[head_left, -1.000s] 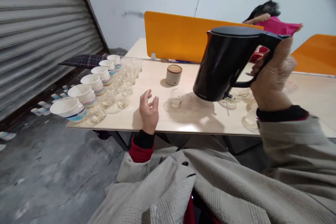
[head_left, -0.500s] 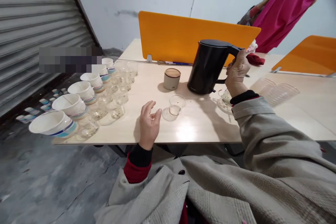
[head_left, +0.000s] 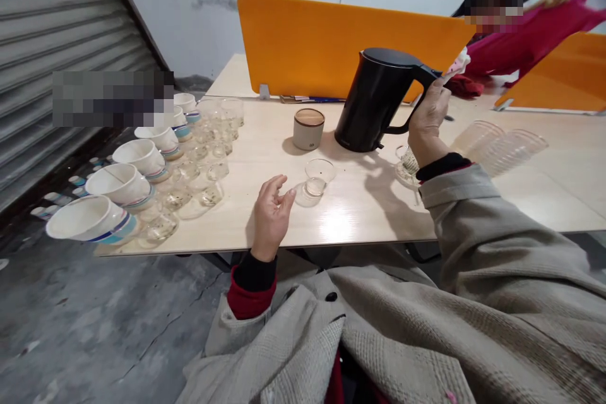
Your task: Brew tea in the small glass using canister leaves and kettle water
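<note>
My right hand (head_left: 428,117) is wrapped round the handle of a black electric kettle (head_left: 372,101), which leans slightly above or on the table; I cannot tell whether its base touches. My left hand (head_left: 273,214) rests near the table's front edge with its fingers apart and holds nothing. Just right of its fingertips stands a clear plastic cup (head_left: 315,186) with a small dark speck in it. Behind that cup is a grey canister (head_left: 308,130) with a wooden lid. A glass cup with a green pattern (head_left: 406,161) is partly hidden by my right wrist.
Several white paper cups (head_left: 120,184) and clear cups (head_left: 208,192) stand in rows at the left. Stacked clear cups (head_left: 509,146) lie at the right. An orange divider (head_left: 350,47) borders the table (head_left: 265,120) behind. Beyond it, a person holds a pink cloth (head_left: 525,44).
The view has tipped slightly, so the table sits higher. Both my hands and the kettle keep nearly the same place. The person behind has lowered the pink cloth and their head now shows.
</note>
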The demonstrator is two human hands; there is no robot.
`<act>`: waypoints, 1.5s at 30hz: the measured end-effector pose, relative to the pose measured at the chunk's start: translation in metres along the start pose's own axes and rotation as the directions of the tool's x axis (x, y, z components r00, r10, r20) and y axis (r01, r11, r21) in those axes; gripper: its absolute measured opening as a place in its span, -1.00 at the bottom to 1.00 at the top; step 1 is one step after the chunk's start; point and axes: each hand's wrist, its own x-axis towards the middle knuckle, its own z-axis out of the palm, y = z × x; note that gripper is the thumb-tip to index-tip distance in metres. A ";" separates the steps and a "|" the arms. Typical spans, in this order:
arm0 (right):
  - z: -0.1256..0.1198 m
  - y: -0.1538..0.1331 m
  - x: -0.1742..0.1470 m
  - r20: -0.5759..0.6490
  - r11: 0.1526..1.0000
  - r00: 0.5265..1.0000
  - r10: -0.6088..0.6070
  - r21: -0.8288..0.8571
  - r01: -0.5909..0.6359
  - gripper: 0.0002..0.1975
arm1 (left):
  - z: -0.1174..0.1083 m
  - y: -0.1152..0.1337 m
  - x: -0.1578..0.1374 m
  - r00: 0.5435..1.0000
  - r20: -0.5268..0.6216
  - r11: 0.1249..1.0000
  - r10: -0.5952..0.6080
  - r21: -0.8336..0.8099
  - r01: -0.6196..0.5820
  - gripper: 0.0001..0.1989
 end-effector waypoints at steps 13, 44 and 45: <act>-0.130 -0.081 -0.181 0.551 0.999 0.834 0.024 0.018 -0.041 -0.59 | 0.000 -0.002 0.001 0.992 0.008 0.991 -0.124 -0.048 0.124 -0.59; -0.045 -0.106 -0.168 0.600 0.986 0.795 0.083 0.068 -0.154 -0.64 | -0.002 0.002 -0.001 0.994 -0.003 0.994 -0.108 -0.002 0.108 -0.66; -0.047 -0.107 -0.170 0.619 0.991 0.781 0.085 0.027 -0.129 -0.64 | -0.003 0.002 -0.001 0.995 -0.003 0.995 -0.098 0.007 0.098 -0.66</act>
